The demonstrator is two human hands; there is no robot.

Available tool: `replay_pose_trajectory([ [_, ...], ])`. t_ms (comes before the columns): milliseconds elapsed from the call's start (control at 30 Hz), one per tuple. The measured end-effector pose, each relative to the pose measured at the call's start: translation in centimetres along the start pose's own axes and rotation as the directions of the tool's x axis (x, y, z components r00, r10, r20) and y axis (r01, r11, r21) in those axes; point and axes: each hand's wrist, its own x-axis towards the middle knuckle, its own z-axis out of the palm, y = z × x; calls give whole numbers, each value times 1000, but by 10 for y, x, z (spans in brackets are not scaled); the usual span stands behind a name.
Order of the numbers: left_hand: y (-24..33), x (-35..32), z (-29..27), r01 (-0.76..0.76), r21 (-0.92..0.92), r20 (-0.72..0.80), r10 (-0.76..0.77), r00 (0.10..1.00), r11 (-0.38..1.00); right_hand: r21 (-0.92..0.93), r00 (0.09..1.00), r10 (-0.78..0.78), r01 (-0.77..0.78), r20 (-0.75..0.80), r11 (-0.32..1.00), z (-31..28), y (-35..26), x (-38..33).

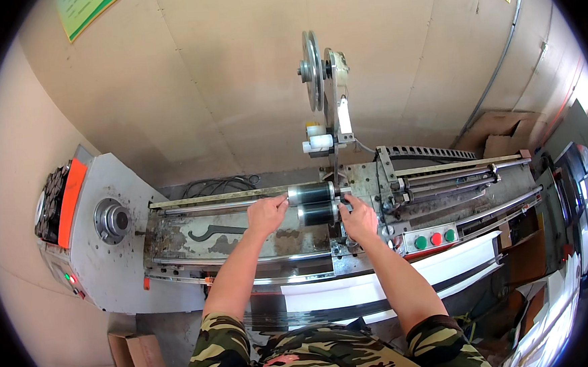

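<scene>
Two short cylindrical rollers with dark middles and shiny silver ends lie side by side across the machine bed. The far roller [311, 194] is level with my fingertips; the near roller [317, 214] sits just in front of it. My left hand [266, 216] is closed, its fingertips pinching the left end of the far roller. At the right end, my right hand [359, 220] is closed around the far roller's end, its thumb beside the near roller's end. The exact contact of the right fingers is partly hidden.
A hook spanner [216, 232] lies on the bed to the left, near the headstock with its round chuck [112, 221]. Behind the rollers rises an upright arm with a reel [312, 71]. Green and red push buttons [436, 239] are at right. A cardboard box [140, 361] stands below left.
</scene>
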Motion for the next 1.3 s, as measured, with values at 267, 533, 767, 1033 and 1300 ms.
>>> replay_pose_trajectory([
  [267,5,-1,-2,6,-6,5,-6,1000,1000,-5,1000,-16,16,21,1000,-4,0,1],
  [533,10,3,2,13,18,24,-13,1000,1000,-6,999,-36,36,-27,999,0,12,4],
  [767,16,5,1,37,38,63,-39,997,999,-17,1000,-20,20,-14,1000,-3,13,5],
  [1033,15,5,5,31,16,52,-32,998,999,-40,1000,-22,22,-6,999,-5,14,6],
  [1300,22,6,2,21,55,96,-27,995,998,-35,1000,-17,17,3,999,-9,18,8],
])
